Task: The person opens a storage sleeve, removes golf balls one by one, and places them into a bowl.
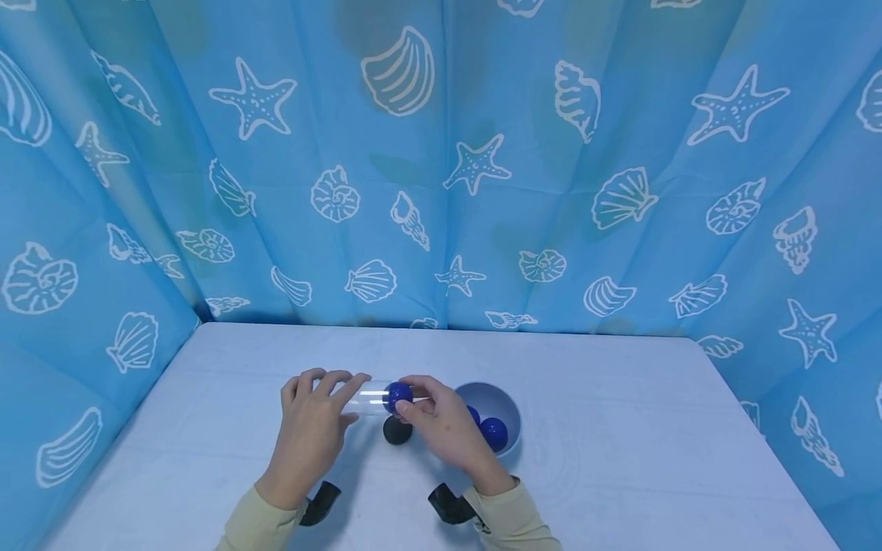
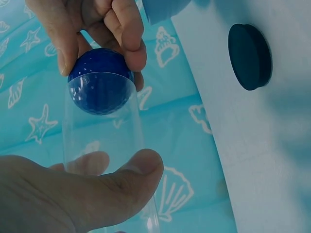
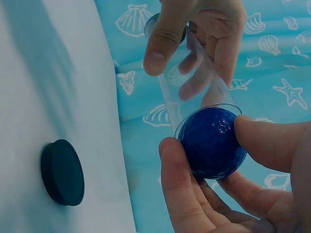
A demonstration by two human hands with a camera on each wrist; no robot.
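Observation:
A clear plastic tube [image 1: 368, 398] lies sideways above the table, and my left hand [image 1: 310, 428] grips it round its side. At the tube's right end, my right hand [image 1: 444, 425] pinches a blue dimpled golf ball [image 3: 212, 143] between thumb and fingers. The ball sits partly inside the tube's mouth, as the left wrist view shows through the clear wall. Below the hands a round black cap [image 1: 397, 430] rests on the table. A dark cap also covers the tube's far end [image 3: 154, 26].
Just right of my right hand stands a blue-grey bowl [image 1: 513, 409] with blue balls [image 1: 493, 434] in it. The white table [image 1: 620, 444] meets a blue shell-patterned curtain [image 1: 441, 229] at the back and sides. Black wrist devices [image 1: 451, 505] hang below the sleeves.

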